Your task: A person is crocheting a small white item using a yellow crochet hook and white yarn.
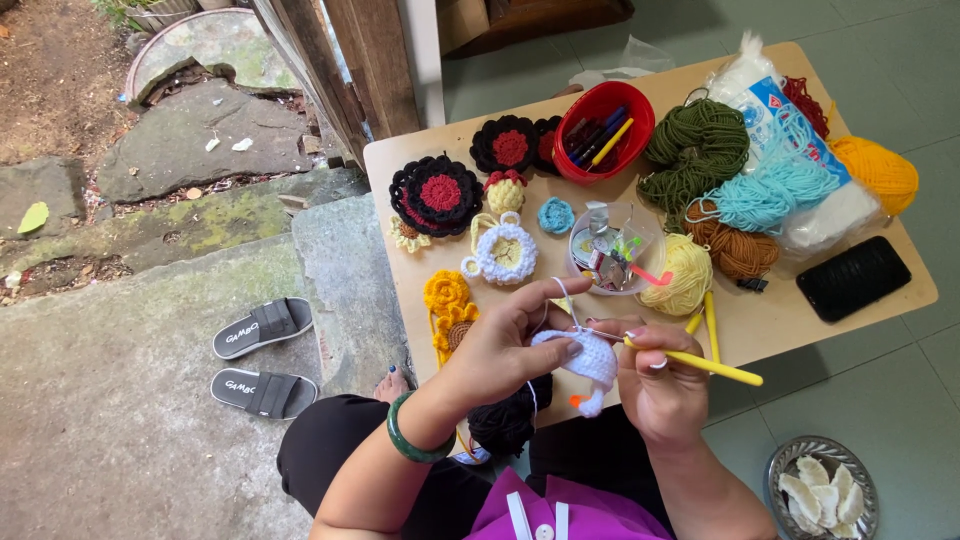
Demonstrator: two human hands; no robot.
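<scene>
Crochet piece point(590, 360), white, sits above the counter point(770, 320) edge, pinched in the left hand point(500, 345); the right hand point(660, 385) grips a yellow hook point(700, 363). Risk — yarn slack could slip a loop; the clear cup point(610, 255) nearby could tip.

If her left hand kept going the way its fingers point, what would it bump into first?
Most likely the white crochet piece it already pinches, then the right hand holding the yellow crochet hook. The left hand points to the right across the table edge; depth is hard to judge.
</scene>
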